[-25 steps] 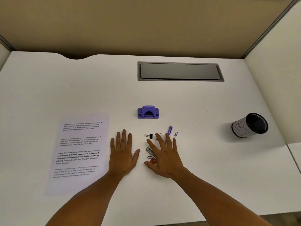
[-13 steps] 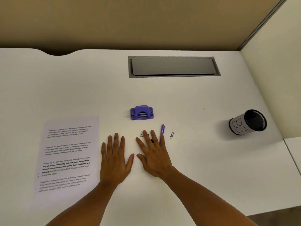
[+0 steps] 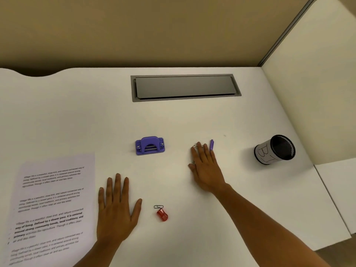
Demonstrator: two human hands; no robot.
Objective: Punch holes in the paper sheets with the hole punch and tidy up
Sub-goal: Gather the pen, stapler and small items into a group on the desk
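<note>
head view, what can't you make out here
- Small clips under the right hand: fingers cover them, only glints show.
- Paper: text too blurred to read; bottom-left corner cut by the frame edge.
- Cup: contents hidden by the dark inside.
- Sheet count: cannot tell.

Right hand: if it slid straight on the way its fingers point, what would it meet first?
The right hand lies flat, fingers pointing away and slightly left. Small clips sit at its fingertips, so it would likely push those first. The purple pen cap lies just right of that line; beyond looks free.
</note>
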